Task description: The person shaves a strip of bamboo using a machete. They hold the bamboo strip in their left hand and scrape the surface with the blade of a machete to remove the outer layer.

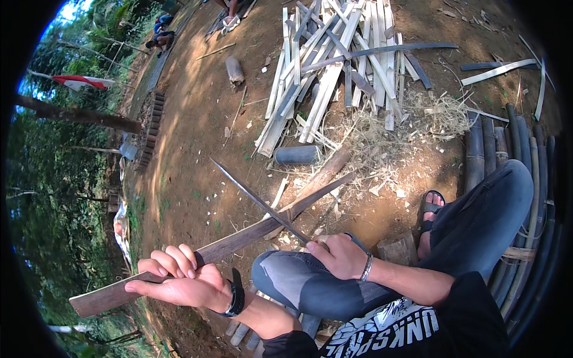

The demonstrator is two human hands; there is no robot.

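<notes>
Here, at eight o'clock, the left fingers (pixel 168 262) curl closed round a slat (pixel 239 241); at five, the right fingers (pixel 321 253) clasp a knife (pixel 256 200) crossing it.

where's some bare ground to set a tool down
Mostly bare dirt lies left of the strip pile, in view between the short log and the knife. Crowded: the pile's near edge, with shavings and a bamboo piece.

Bamboo strips (pixel 325 101) are lying heaped on the far ground (pixel 191 185), shavings (pixel 382 146) spreading at their near right; closer in, a knife (pixel 258 198) is crossing over a slat (pixel 239 241), while bamboo poles (pixel 541 191) are lining the right.
</notes>
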